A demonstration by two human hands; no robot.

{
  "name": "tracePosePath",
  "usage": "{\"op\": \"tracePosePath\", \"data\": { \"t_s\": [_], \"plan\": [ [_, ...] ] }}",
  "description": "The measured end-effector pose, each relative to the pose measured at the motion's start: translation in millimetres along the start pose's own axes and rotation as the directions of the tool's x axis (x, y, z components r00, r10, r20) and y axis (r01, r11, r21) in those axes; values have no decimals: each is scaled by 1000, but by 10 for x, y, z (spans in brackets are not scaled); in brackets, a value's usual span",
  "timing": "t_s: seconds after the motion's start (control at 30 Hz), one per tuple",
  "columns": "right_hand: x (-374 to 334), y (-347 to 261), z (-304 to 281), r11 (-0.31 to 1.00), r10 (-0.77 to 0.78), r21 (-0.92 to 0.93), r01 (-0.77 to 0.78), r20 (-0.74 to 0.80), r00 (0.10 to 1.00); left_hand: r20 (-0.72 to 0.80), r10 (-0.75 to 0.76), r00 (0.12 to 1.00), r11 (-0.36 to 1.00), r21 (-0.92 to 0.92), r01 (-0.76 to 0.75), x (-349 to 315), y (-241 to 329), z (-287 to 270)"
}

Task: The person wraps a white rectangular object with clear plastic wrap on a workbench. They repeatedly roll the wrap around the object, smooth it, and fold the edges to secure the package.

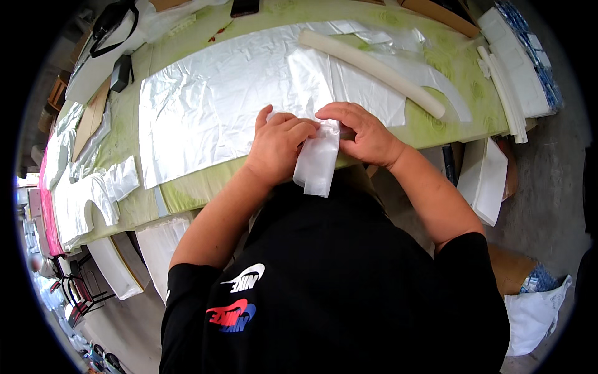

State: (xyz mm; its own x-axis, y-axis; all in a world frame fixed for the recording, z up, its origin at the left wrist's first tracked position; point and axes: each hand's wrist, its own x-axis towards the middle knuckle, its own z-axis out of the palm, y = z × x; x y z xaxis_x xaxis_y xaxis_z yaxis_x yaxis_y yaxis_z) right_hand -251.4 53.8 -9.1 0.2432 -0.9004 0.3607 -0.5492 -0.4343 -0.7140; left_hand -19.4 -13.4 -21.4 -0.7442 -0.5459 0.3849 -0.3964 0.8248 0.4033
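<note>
Both hands work at the table's near edge on a folded strip of translucent white plastic film point(316, 163). Its lower end hangs down in front of my body. My left hand point(278, 144) pinches the strip's upper left side, fingers bent over it. On the other side, my right hand point(364, 132) grips the upper right edge between thumb and fingers. Just beyond the hands, a large silvery-white plastic sheet point(212, 103) lies spread and wrinkled on the table. A long off-white tube point(374, 71) rests slantwise across the sheet's right part.
The table has a green patterned cover point(464, 56). More cut film pieces point(87, 199) lie at its left end, near a dark box point(121, 73) and a black bag point(113, 25). White rods point(503, 93) and stacked white packs point(517, 59) sit at right. A white bag point(536, 321) stands on the floor.
</note>
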Motion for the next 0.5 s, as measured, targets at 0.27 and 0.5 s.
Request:
{"op": "tracePosePath", "data": {
  "t_s": [0.27, 0.5],
  "plan": [
    [-104, 126, 7, 993, 18, -116, -15, 28, 999, -24, 13, 1000, 1000, -11, -14, -1, 58, -4],
    [-130, 148, -14, 997, 15, -77, -13, 21, 1000, -19, -17, 1000, 1000, 12, 18, 42, 100, 54]
  ]
}}
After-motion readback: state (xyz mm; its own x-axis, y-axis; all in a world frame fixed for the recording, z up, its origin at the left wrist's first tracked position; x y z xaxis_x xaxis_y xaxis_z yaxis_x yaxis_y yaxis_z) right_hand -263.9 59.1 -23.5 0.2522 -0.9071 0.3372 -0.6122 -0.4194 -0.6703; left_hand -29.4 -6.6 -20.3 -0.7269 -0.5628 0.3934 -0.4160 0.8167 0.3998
